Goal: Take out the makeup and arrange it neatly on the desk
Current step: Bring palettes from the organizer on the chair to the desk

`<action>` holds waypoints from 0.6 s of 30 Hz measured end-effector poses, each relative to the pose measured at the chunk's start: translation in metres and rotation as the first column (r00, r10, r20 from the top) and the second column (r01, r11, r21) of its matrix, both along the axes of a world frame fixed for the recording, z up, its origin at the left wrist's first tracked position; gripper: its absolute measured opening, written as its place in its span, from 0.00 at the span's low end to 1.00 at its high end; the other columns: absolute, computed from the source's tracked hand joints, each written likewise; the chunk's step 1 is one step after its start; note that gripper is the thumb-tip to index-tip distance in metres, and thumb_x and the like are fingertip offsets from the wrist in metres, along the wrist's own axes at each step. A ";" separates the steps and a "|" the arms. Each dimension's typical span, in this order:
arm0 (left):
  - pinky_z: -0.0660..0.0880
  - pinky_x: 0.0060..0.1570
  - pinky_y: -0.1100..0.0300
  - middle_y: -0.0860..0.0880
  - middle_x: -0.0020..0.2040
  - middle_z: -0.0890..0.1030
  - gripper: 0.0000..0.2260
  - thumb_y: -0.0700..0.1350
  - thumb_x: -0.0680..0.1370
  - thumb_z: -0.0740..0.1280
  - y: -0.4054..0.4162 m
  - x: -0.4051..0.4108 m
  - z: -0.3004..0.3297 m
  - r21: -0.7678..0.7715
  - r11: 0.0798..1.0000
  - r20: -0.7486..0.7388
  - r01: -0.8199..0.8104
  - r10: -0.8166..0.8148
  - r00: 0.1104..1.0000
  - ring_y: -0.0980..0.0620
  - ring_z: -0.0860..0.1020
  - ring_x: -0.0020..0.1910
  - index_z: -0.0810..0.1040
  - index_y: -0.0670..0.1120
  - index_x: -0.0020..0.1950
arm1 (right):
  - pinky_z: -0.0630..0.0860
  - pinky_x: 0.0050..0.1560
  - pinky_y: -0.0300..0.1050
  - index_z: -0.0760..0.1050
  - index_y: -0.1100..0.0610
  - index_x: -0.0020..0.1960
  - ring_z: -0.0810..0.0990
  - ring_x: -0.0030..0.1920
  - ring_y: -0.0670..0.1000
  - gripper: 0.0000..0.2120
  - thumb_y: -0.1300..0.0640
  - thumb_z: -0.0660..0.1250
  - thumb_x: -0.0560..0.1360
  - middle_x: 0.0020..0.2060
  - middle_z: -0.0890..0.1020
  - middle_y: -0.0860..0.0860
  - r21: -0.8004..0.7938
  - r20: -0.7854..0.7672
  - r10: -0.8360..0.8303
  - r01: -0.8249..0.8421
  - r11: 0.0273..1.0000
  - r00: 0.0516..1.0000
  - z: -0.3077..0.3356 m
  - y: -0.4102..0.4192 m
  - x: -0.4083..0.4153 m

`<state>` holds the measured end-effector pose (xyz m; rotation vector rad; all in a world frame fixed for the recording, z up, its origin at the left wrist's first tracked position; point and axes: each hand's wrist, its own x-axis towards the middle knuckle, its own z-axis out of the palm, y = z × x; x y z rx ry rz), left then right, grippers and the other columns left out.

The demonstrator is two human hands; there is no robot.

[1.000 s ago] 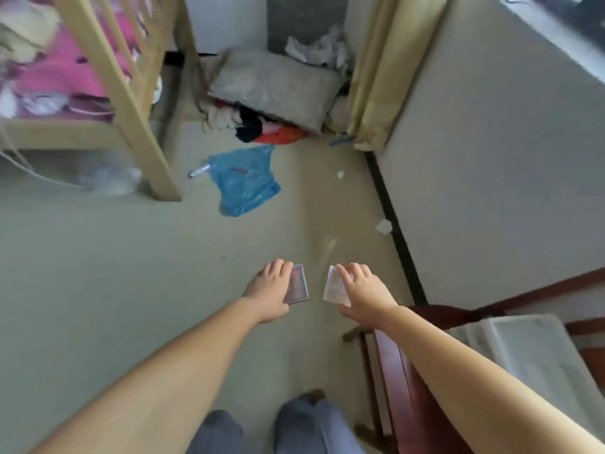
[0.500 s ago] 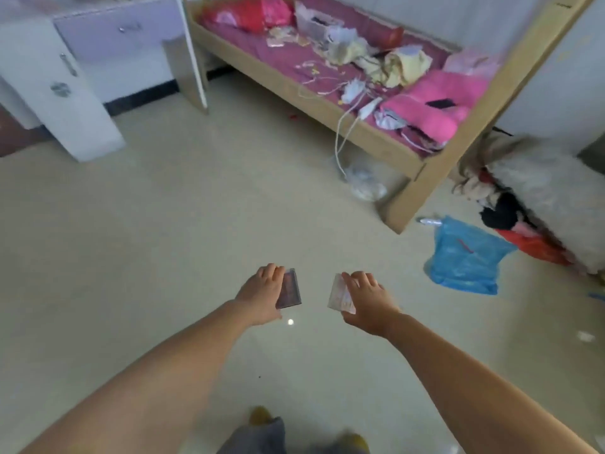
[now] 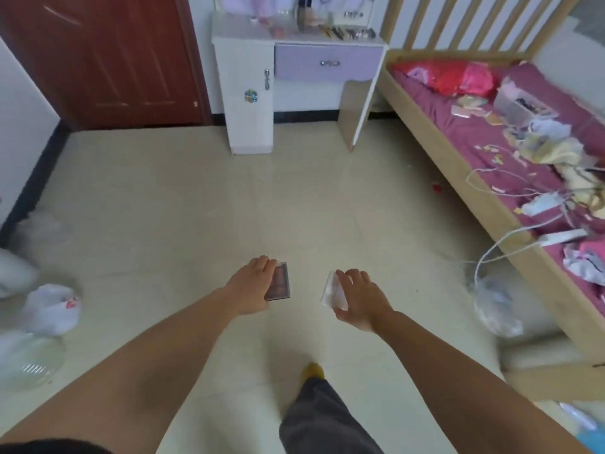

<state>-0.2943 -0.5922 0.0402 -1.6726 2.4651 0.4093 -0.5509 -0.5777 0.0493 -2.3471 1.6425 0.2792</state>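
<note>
My left hand [image 3: 250, 285] grips a flat dark makeup palette [image 3: 279, 282] with brownish pans, held out over the floor. In my right hand [image 3: 360, 299] is a clear pale makeup case [image 3: 333, 290], tilted on edge. Both hands are at mid-frame, a short gap apart. Far ahead stands the white desk [image 3: 242, 34] with a lilac drawer [image 3: 329, 63]. Several bottles and makeup items [image 3: 330, 26] lie on its top.
A wooden bed [image 3: 438, 152] with a purple sheet, clothes and cables runs along the right. A red-brown door [image 3: 104, 57] is at the back left. White plastic bags [image 3: 52, 309] lie on the floor at left, a clear bag [image 3: 497, 306] beside the bed. Beige tiled floor lies between me and the desk.
The view has swung left from the wall corner and chair, past the bed, to face the desk. Both hands keep the same hold on their items.
</note>
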 end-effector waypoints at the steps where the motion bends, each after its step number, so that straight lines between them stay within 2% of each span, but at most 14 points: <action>1: 0.67 0.61 0.58 0.45 0.65 0.66 0.31 0.45 0.69 0.67 -0.019 0.003 0.002 0.010 0.999 -0.003 -0.037 0.037 0.999 0.46 0.67 0.64 0.60 0.43 0.70 | 0.72 0.59 0.48 0.52 0.57 0.75 0.64 0.67 0.56 0.38 0.45 0.64 0.73 0.68 0.64 0.55 0.007 0.001 0.031 -0.031 1.000 1.000 0.002 -0.027 0.003; 5: 0.67 0.60 0.57 0.45 0.66 0.65 0.32 0.45 0.70 0.68 -0.098 0.017 0.014 0.026 0.982 -0.037 -0.188 0.189 0.981 0.46 0.66 0.64 0.60 0.43 0.70 | 0.72 0.58 0.48 0.52 0.57 0.75 0.64 0.66 0.56 0.37 0.45 0.64 0.74 0.68 0.64 0.55 -0.006 -0.022 0.176 -0.176 0.984 0.984 0.013 -0.138 0.016; 10: 0.68 0.60 0.56 0.43 0.66 0.65 0.32 0.46 0.71 0.68 -0.182 0.050 0.017 0.038 0.954 -0.025 -0.296 0.297 0.954 0.44 0.66 0.63 0.59 0.42 0.71 | 0.73 0.57 0.49 0.53 0.56 0.75 0.65 0.66 0.55 0.36 0.46 0.64 0.73 0.68 0.64 0.55 0.021 -0.032 0.261 -0.260 0.965 0.965 0.015 -0.260 0.050; 14: 0.70 0.59 0.55 0.43 0.66 0.64 0.32 0.47 0.71 0.68 -0.272 0.092 0.011 0.030 0.937 -0.027 -0.347 0.348 0.937 0.44 0.66 0.63 0.58 0.43 0.71 | 0.73 0.57 0.48 0.54 0.56 0.74 0.65 0.65 0.56 0.35 0.46 0.65 0.73 0.67 0.65 0.54 -0.004 -0.020 0.295 -0.296 0.955 0.955 0.009 -0.361 0.093; 18: 0.69 0.58 0.55 0.43 0.65 0.64 0.33 0.46 0.71 0.68 -0.380 0.132 0.021 0.006 0.944 -0.045 -0.331 0.331 0.943 0.44 0.65 0.63 0.58 0.42 0.72 | 0.73 0.56 0.49 0.54 0.55 0.74 0.66 0.64 0.55 0.35 0.46 0.65 0.73 0.67 0.66 0.54 -0.019 0.004 0.240 -0.240 0.971 0.971 0.013 -0.461 0.136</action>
